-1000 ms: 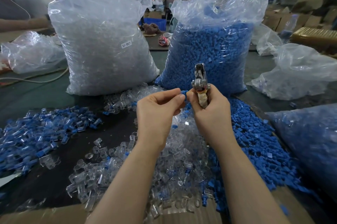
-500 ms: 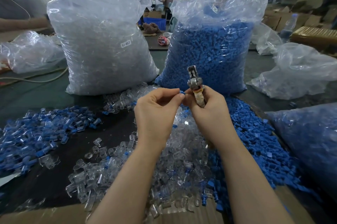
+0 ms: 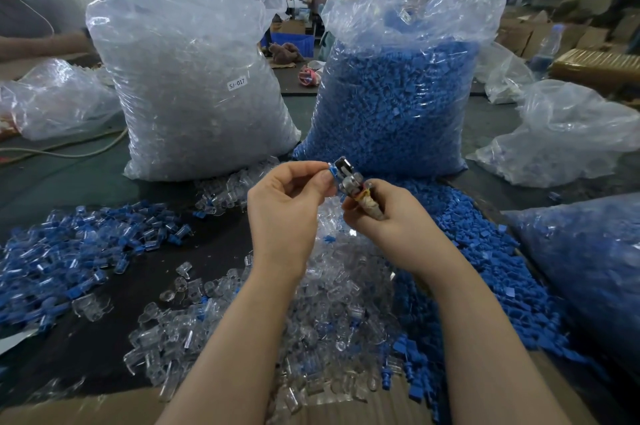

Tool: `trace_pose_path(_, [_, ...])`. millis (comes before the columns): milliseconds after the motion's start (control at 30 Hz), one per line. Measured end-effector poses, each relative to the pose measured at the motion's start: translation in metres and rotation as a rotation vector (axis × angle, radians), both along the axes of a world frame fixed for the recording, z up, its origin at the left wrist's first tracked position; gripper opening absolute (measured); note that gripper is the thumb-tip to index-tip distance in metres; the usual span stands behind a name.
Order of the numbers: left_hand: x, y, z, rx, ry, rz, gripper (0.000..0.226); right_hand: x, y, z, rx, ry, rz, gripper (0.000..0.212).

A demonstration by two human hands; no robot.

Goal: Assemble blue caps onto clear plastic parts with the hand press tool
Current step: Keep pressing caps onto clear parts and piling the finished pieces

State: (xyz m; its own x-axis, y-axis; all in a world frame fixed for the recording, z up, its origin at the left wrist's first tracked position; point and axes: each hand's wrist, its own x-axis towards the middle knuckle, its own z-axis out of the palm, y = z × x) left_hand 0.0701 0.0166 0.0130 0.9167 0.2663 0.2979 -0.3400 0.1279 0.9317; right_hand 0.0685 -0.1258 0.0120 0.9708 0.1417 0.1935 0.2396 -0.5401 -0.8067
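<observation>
Left hand [image 3: 284,210] pinches a blue cap [image 3: 332,171] against the hand press tool [image 3: 349,178] gripped by right hand [image 3: 391,216].

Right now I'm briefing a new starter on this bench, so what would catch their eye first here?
Two bulging plastic sacks at the back: the clear parts bag on the left and the blue caps bag beside it on the right. In front of them, the left hand pinches a blue cap against the head of the hand press tool gripped in the right hand. Loose clear and blue pieces cover the table below.
</observation>
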Motion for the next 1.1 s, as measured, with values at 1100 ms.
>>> trace_pose_path(1100, [0.019, 0.074, 0.001, -0.797, 0.39, 0.239, 0.006, 0.016, -0.015, -0.015, -0.426, 0.036, -0.332, 0.019])
